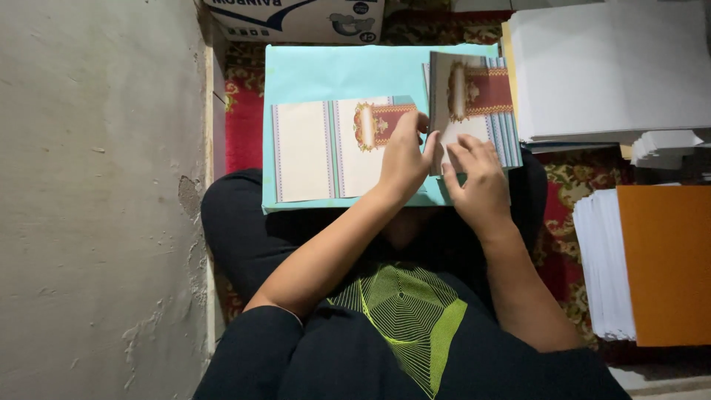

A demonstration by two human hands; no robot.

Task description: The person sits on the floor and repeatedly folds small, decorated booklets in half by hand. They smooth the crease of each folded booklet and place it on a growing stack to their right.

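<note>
1. Your left hand (404,159) presses flat, fingers together, on the printed card (333,148) lying on the teal board (333,74).
2. Your right hand (478,174) pinches the folded card (474,100)'s lower edge.
3. The fold could crease crooked if either card slides on the board.

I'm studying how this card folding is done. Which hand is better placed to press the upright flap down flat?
Probably the right hand: it rests at the base of the raised flap, while the left hand pins the flat card.
</note>
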